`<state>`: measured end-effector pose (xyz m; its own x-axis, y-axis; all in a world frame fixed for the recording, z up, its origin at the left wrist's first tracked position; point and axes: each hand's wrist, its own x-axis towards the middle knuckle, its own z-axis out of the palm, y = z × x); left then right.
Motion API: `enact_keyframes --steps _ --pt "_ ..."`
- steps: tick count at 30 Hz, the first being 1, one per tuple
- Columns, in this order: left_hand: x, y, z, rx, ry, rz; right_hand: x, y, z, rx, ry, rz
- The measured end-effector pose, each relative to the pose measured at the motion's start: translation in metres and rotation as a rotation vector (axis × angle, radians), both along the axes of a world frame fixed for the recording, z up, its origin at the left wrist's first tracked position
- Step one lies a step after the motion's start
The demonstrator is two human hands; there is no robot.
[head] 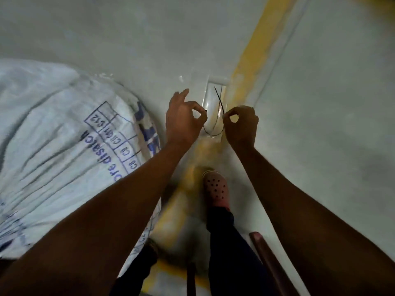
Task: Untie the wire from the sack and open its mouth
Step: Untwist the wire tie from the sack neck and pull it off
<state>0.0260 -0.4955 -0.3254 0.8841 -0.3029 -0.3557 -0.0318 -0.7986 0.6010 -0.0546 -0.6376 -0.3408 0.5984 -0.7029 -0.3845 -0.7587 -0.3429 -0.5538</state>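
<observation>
I'm pinching the wire in both hands, left hand nearer the sack, which is lying off to my left.

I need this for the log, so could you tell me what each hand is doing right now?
Left hand: pinched on one end of the wire.
Right hand: pinched on the same wire.

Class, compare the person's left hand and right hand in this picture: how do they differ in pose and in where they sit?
The left hand sits beside the white sack; the right hand sits out over the bare floor. The left hand spreads its spare fingers upward; the right hand curls them in. The wire's free tail rises above the right hand only. Both pinch the thin black wire, which sags in a loop between them.
</observation>
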Motion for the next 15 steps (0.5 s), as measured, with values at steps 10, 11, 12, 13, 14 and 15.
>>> enact_keyframes --steps 10,11,12,13,14,15 --pt "0.001 -0.04 -0.214 0.169 0.096 0.024 -0.002 -0.03 -0.21 -0.078 0.179 0.247" --pt "0.002 -0.04 -0.222 0.198 0.098 0.016 -0.001 -0.03 -0.219 -0.106 0.193 0.26" --pt "0.003 -0.041 -0.228 0.222 0.091 0.005 0.001 -0.032 -0.225 -0.138 0.209 0.281" --pt "0.004 -0.043 -0.232 0.237 0.076 -0.007 0.004 -0.033 -0.231 -0.175 0.227 0.315" --pt "0.005 -0.045 -0.236 0.25 0.055 -0.028 0.007 -0.035 -0.234 -0.218 0.248 0.358" --pt "0.006 -0.048 -0.239 0.263 0.032 -0.058 0.011 -0.036 -0.237 -0.263 0.272 0.404"
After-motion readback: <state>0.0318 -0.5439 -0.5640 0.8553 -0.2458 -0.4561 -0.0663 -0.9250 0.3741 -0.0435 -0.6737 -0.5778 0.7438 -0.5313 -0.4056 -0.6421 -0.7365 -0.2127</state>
